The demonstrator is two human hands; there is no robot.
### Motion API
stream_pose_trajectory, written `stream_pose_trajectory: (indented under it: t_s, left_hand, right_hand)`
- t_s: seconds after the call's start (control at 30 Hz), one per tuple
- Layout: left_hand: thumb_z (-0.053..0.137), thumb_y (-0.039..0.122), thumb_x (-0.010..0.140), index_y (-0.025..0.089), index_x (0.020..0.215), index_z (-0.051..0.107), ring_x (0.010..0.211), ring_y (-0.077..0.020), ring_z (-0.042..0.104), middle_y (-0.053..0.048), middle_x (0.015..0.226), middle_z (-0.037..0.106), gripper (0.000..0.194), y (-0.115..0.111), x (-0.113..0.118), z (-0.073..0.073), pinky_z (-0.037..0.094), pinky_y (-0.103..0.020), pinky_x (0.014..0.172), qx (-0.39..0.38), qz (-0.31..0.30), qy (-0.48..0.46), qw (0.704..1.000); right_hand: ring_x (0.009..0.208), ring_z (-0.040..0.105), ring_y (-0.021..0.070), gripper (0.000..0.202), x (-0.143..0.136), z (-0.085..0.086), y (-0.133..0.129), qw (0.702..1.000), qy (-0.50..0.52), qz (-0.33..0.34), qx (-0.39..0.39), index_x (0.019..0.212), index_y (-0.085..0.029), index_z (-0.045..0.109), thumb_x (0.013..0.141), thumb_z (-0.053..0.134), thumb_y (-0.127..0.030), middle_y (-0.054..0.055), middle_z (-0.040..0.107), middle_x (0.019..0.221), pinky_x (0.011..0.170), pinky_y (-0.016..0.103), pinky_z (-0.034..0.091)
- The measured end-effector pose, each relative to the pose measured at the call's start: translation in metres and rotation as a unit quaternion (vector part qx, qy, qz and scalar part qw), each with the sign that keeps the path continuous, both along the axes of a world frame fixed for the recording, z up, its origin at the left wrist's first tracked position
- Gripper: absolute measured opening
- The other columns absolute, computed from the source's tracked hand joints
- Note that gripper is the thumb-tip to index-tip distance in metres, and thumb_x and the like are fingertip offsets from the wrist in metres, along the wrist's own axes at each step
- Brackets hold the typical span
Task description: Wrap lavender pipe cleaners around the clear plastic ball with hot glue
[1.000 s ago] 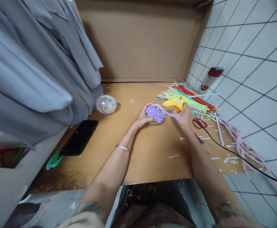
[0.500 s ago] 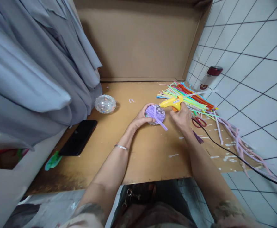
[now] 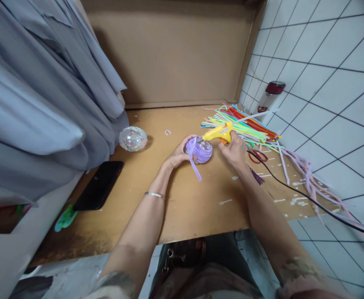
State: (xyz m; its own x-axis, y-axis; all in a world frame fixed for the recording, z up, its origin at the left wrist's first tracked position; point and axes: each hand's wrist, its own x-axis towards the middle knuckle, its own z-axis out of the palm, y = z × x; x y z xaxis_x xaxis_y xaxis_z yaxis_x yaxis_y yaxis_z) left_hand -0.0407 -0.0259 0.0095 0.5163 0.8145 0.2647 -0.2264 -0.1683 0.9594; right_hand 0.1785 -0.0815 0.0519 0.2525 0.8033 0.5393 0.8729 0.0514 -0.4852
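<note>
Your left hand point(image 3: 178, 154) is closed around the left side of a purple ball point(image 3: 204, 155), thumb at the front and fingers along the back. You have the ball in front of you over the middle of the table point(image 3: 197, 207); whether it rests on the wood, you cannot tell from this angle. One loose purple strip point(image 3: 195, 168) hangs down its front, past your thumb. Your right hand point(image 3: 236, 151) is clamped on the handle of a yellow glue gun point(image 3: 217, 133), its nozzle pointing left at the top of the ball; whether the tip touches is too small to tell. Behind the gun lies a pile of colourful pipe cleaners point(image 3: 253, 128), with red-handled scissors point(image 3: 263, 155) just beside your right wrist. Well to your left sit a clear ball point(image 3: 133, 138) and, nearer you, a black phone point(image 3: 99, 185).
</note>
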Motion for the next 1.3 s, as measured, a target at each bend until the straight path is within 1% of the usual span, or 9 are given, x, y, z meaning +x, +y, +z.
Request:
stream_pose_trajectory:
  t_s: [0.13, 0.3, 0.47, 0.63, 0.87, 1.0, 1.17, 1.3]
  left_hand:
    - [0.091, 0.028, 0.043, 0.021, 0.126, 0.057, 0.127, -0.0309, 0.054, -0.007, 0.135, 0.059, 0.091, 0.0001, 0.0007, 0.0011, 0.043, -0.036, 0.109, -0.004, 0.003, -0.007, 1.0]
    - [0.091, 0.026, 0.042, 0.023, 0.126, 0.056, 0.122, -0.0288, 0.057, -0.006, 0.13, 0.061, 0.091, 0.0002, 0.0007, 0.0018, 0.044, -0.035, 0.106, -0.01, -0.012, -0.006, 1.0]
    - [0.091, 0.026, 0.043, 0.023, 0.126, 0.057, 0.121, -0.0279, 0.058, -0.006, 0.132, 0.06, 0.09, 0.0014, -0.0001, 0.0001, 0.045, -0.034, 0.105, -0.007, -0.013, -0.012, 1.0]
    - [0.091, 0.027, 0.043, 0.022, 0.127, 0.056, 0.122, -0.0285, 0.058, -0.007, 0.133, 0.06, 0.091, 0.0042, -0.0002, -0.0028, 0.044, -0.036, 0.108, 0.0, -0.013, -0.012, 1.0]
    - [0.091, 0.025, 0.043, 0.022, 0.126, 0.056, 0.128, -0.0302, 0.055, -0.007, 0.137, 0.059, 0.09, 0.0032, 0.0006, -0.0008, 0.041, -0.038, 0.112, -0.003, -0.018, -0.009, 1.0]
    - [0.091, 0.026, 0.043, 0.023, 0.126, 0.056, 0.128, -0.0308, 0.054, -0.008, 0.139, 0.058, 0.09, 0.0032, 0.0002, -0.0006, 0.042, -0.038, 0.11, -0.005, -0.023, -0.011, 1.0]
    - [0.092, 0.024, 0.04, 0.023, 0.124, 0.057, 0.127, -0.0296, 0.055, -0.007, 0.138, 0.058, 0.09, 0.0029, 0.0007, -0.0004, 0.041, -0.037, 0.111, -0.016, -0.02, -0.019, 0.999]
    - [0.092, 0.025, 0.042, 0.023, 0.125, 0.057, 0.127, -0.031, 0.056, -0.008, 0.139, 0.058, 0.09, 0.0026, 0.0005, -0.0003, 0.043, -0.038, 0.11, -0.017, -0.02, -0.019, 0.999]
  right_hand:
    - [0.076, 0.055, 0.0253, 0.026, 0.0001, 0.0002, 0.0, 1.0, 0.0, 0.003, -0.001, 0.089, -0.02, 0.055, 0.07, 0.05, -0.037, 0.008, 0.063, 0.08, 0.075, 0.039, 0.042]
    - [0.075, 0.055, 0.0249, 0.024, 0.0006, -0.0006, 0.0002, 1.0, 0.006, 0.003, 0.01, 0.088, -0.021, 0.054, 0.07, 0.05, -0.036, 0.007, 0.062, 0.078, 0.074, 0.039, 0.042]
    - [0.073, 0.054, 0.024, 0.024, 0.0013, 0.0004, -0.0001, 1.0, 0.004, -0.001, 0.001, 0.089, -0.021, 0.055, 0.07, 0.05, -0.035, 0.007, 0.062, 0.077, 0.072, 0.037, 0.041]
    - [0.073, 0.054, 0.0237, 0.021, 0.0008, 0.0033, -0.0009, 1.0, 0.0, -0.005, -0.003, 0.088, -0.022, 0.055, 0.071, 0.051, -0.034, 0.007, 0.063, 0.078, 0.071, 0.036, 0.04]
    - [0.07, 0.052, 0.0227, 0.021, 0.0013, 0.0044, -0.0016, 1.0, 0.003, -0.002, -0.007, 0.087, -0.022, 0.055, 0.07, 0.051, -0.033, 0.007, 0.063, 0.078, 0.068, 0.034, 0.037]
    - [0.07, 0.052, 0.0225, 0.021, 0.0032, 0.0031, -0.001, 1.0, 0.003, -0.002, -0.007, 0.087, -0.022, 0.055, 0.071, 0.051, -0.034, 0.007, 0.063, 0.077, 0.067, 0.034, 0.036]
    - [0.072, 0.055, 0.0232, 0.02, 0.0041, 0.0025, -0.0003, 1.0, 0.001, 0.001, -0.014, 0.087, -0.021, 0.054, 0.072, 0.051, -0.035, 0.008, 0.064, 0.079, 0.068, 0.034, 0.037]
    - [0.075, 0.058, 0.0248, 0.022, 0.0032, 0.0015, 0.0004, 1.0, 0.009, 0.003, -0.007, 0.089, -0.021, 0.055, 0.071, 0.052, -0.033, 0.009, 0.066, 0.082, 0.07, 0.035, 0.04]
